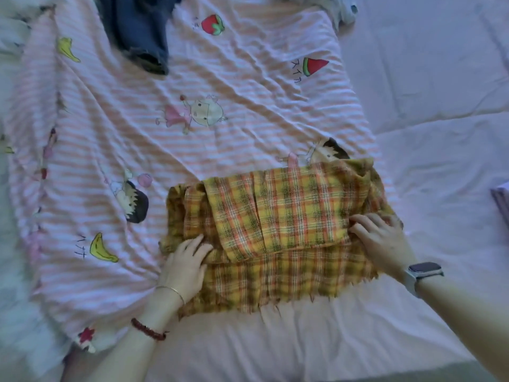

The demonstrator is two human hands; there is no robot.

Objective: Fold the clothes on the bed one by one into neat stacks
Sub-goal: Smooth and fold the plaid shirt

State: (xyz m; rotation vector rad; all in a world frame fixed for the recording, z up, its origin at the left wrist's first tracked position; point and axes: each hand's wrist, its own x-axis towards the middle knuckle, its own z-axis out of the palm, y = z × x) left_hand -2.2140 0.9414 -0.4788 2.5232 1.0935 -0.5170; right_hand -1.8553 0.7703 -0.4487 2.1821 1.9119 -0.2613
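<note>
Currently: plaid garment [278, 232] on bed [275, 348], long axis left-to-right, fringed hem toward person | yellow-orange check, folded in layers, partly over striped cartoon quilt [137, 128] | left hand [185, 267] grips left edge | right hand [381, 239] grips right edge.

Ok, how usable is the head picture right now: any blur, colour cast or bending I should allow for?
Head view: soft all over, blurriest at the far dark blue garment; dim, bluish-purple cast; no glare; wide-angle bending toward the edges. Plaid garment and both hands, left and right, stay readable.
</note>
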